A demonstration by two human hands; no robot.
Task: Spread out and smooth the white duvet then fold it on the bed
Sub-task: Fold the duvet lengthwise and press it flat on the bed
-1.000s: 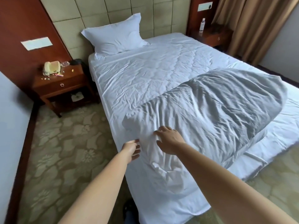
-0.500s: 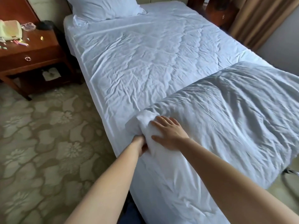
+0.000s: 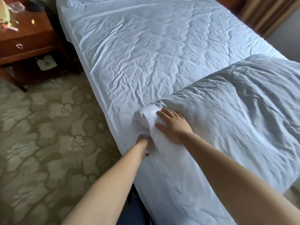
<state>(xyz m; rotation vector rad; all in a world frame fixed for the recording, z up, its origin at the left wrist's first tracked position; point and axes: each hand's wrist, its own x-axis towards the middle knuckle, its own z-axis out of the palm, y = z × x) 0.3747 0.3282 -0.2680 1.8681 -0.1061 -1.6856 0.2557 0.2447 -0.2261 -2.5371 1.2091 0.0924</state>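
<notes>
White duvet (image 3: 235, 114) lies bunched and creased across the near half of the bed (image 3: 146, 46), on the wrinkled sheet. Right hand (image 3: 173, 125) flat on its near-left corner, fingers straight and slightly spread, pressing down. Left hand (image 3: 143, 141) mostly buried under that raised corner, seems to grip the fabric; fingers hidden. Wooden nightstand (image 3: 27, 39) far left, on patterned carpet (image 3: 48, 135).

White duvet (image 3: 230, 114), folded, puffy & creased
Lies across foot end of bed (image 3: 146, 46) w/ near-left corner bunched at bed edge.
</notes>
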